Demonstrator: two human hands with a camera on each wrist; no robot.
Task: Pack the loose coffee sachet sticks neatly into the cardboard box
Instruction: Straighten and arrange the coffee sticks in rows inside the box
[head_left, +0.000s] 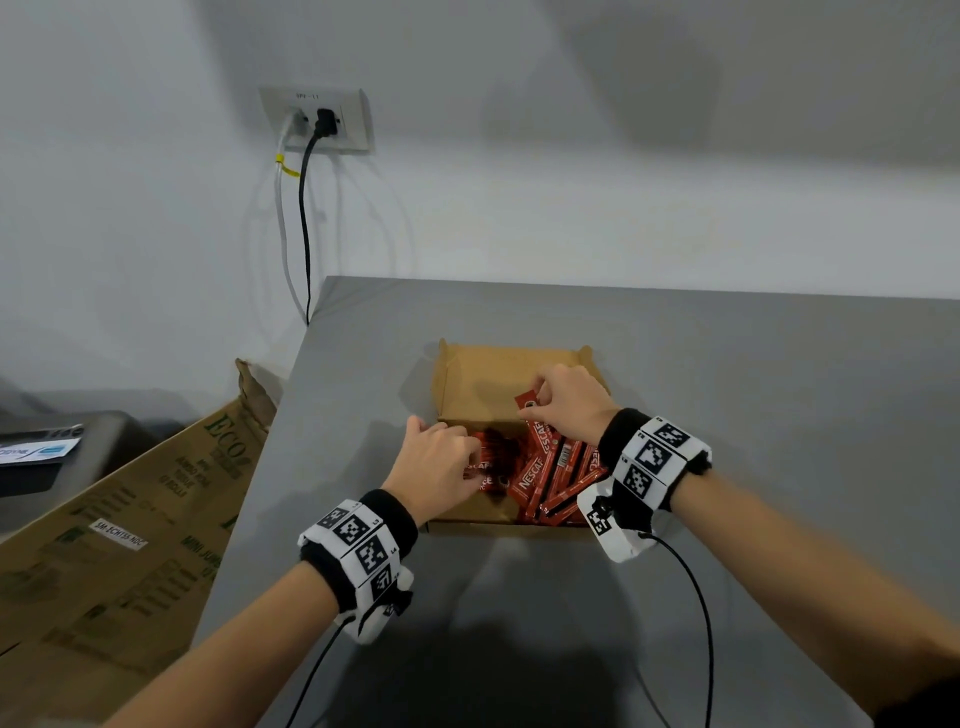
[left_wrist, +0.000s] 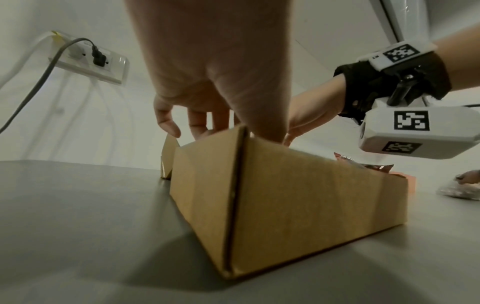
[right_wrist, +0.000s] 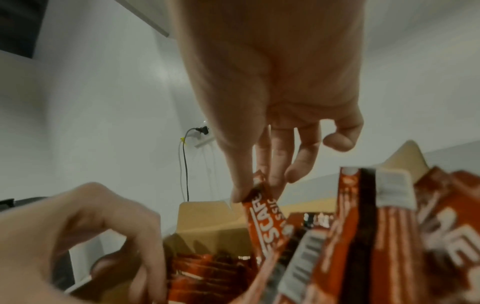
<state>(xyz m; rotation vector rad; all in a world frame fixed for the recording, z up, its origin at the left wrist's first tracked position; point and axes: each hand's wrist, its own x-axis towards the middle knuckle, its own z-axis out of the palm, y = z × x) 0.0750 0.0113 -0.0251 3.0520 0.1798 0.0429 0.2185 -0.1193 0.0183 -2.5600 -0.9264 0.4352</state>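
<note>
Pinched between thumb and forefinger, one red sachet stick (right_wrist: 262, 207) stood with its top end in the right hand (head_left: 563, 402), raised above the cardboard box (head_left: 483, 384); that grip was closed on the stick alone, with the other fingers loosely bent behind it. Inside the box, toward its near and right side, lay the rest of the red sachet sticks (head_left: 550, 478) in a loose, crossed heap, some leaning up against the near wall. At the box's left side the left hand (head_left: 439, 465) reached over the rim with its fingers curled down onto the sticks there; whether its grip held any of them I cannot tell. The box's open lid lay flat beyond the heap, its far corners turned up. It sat on a grey surface (head_left: 753, 374). Left of the box, past the surface's edge, leaned a large printed carton (head_left: 130, 525). Beyond the box, on the wall, a socket plate (head_left: 317, 119) held two plugs with cables hanging down.
</note>
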